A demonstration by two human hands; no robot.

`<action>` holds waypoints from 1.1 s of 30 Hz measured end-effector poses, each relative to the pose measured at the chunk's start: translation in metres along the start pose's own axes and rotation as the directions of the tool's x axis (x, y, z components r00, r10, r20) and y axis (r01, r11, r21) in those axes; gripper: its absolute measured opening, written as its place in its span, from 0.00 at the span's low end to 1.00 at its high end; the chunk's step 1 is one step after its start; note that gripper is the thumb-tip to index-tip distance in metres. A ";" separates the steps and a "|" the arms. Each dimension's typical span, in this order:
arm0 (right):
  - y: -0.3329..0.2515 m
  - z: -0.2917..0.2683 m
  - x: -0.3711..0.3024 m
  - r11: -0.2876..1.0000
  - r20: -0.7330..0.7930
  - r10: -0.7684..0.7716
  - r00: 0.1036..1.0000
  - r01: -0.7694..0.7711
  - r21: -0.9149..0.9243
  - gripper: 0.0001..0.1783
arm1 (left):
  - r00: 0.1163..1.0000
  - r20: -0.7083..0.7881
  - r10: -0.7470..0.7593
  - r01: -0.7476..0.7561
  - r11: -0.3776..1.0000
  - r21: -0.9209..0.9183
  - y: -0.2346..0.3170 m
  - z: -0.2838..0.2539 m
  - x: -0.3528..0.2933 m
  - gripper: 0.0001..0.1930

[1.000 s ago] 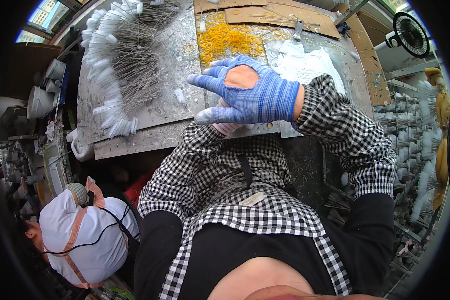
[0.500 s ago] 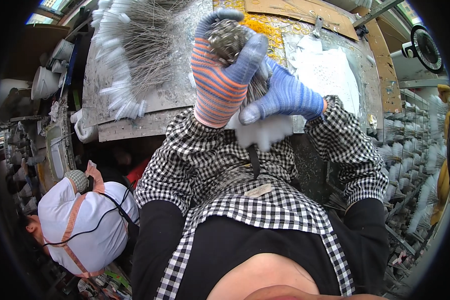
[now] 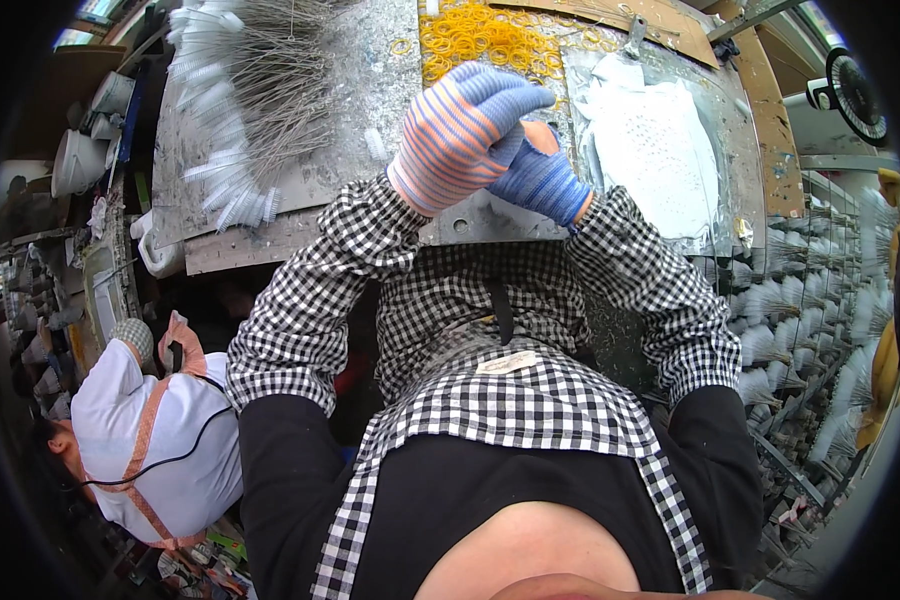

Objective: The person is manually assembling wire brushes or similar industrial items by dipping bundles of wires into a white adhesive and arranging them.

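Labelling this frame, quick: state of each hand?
Left hand: fingers curled shut, pressed against the right; held item cannot be told.
Right hand: fingers curled, partly hidden behind the left; contents cannot be told.

The left hand (image 3: 457, 135) wears a knit glove striped orange and lilac-blue; its grip is curled into a loose fist, knuckles up, raised above the metal tabletop (image 3: 370, 110). The right hand (image 3: 540, 175) wears a blue glove with an orange patch and presses against the left grip's inner side, fingers tucked beneath it. Whatever the two grips enclose is hidden. The nearest things are yellow rubber bands (image 3: 480, 40), scattered just beyond the grips.
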State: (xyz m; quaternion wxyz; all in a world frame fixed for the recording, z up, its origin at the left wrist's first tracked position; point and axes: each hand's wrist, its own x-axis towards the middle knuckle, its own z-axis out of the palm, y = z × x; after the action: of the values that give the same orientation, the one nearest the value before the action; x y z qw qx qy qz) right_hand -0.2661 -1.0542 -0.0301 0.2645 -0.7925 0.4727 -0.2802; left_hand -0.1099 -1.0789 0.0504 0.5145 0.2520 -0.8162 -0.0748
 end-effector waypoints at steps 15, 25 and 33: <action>0.001 0.017 -0.017 0.986 -0.070 -0.162 0.984 0.159 -0.045 0.13 | 0.996 -0.009 0.094 -0.094 0.990 -0.105 0.030 -0.001 -0.014 0.07; 0.013 0.010 -0.025 0.984 -0.119 -0.162 0.980 0.169 0.059 0.12 | 0.982 0.175 0.065 -0.048 0.994 -0.102 0.036 -0.004 -0.016 0.11; 0.000 0.003 -0.028 0.993 -0.237 -0.118 0.964 0.112 -0.037 0.19 | 0.997 -0.022 0.068 -0.070 0.987 -0.144 0.014 0.002 -0.019 0.13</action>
State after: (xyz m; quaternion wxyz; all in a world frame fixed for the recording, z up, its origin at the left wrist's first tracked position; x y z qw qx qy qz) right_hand -0.2753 -1.0292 -0.0375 0.1798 -0.7821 0.4575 -0.3830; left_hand -0.1099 -1.0577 0.0397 0.5407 0.1863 -0.8124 -0.1136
